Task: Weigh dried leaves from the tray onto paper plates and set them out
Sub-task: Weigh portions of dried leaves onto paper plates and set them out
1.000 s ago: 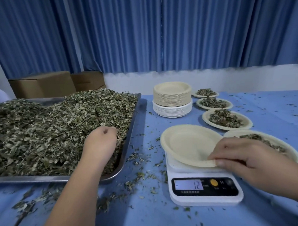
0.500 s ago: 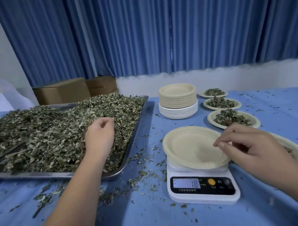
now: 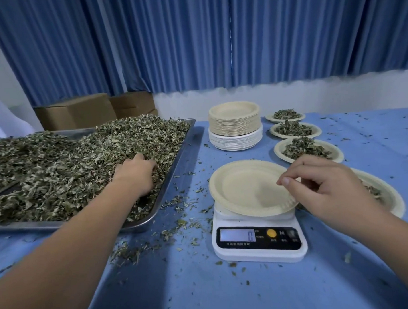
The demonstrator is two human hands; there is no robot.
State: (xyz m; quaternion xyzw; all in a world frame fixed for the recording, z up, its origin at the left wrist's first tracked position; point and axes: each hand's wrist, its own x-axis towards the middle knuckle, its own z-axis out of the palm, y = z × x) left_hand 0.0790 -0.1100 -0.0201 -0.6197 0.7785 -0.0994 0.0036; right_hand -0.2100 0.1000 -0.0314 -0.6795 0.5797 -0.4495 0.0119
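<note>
Broadly, a blue table (image 3: 226, 292) carries a metal tray (image 3: 186, 141) on the left, heaped with dried leaves (image 3: 60, 171). A stack of plates (image 3: 234, 125) stands behind a white scale (image 3: 259, 251) reading 0, on which an empty plate (image 3: 246, 190) sits. Filled plates (image 3: 300, 148) line up to the right. The left hand (image 3: 135, 174) digs into the leaves, fingers curled around a handful. The right hand (image 3: 322, 185) hovers over the empty plate's right edge, fingertips pinched together, nothing visible between them.
</note>
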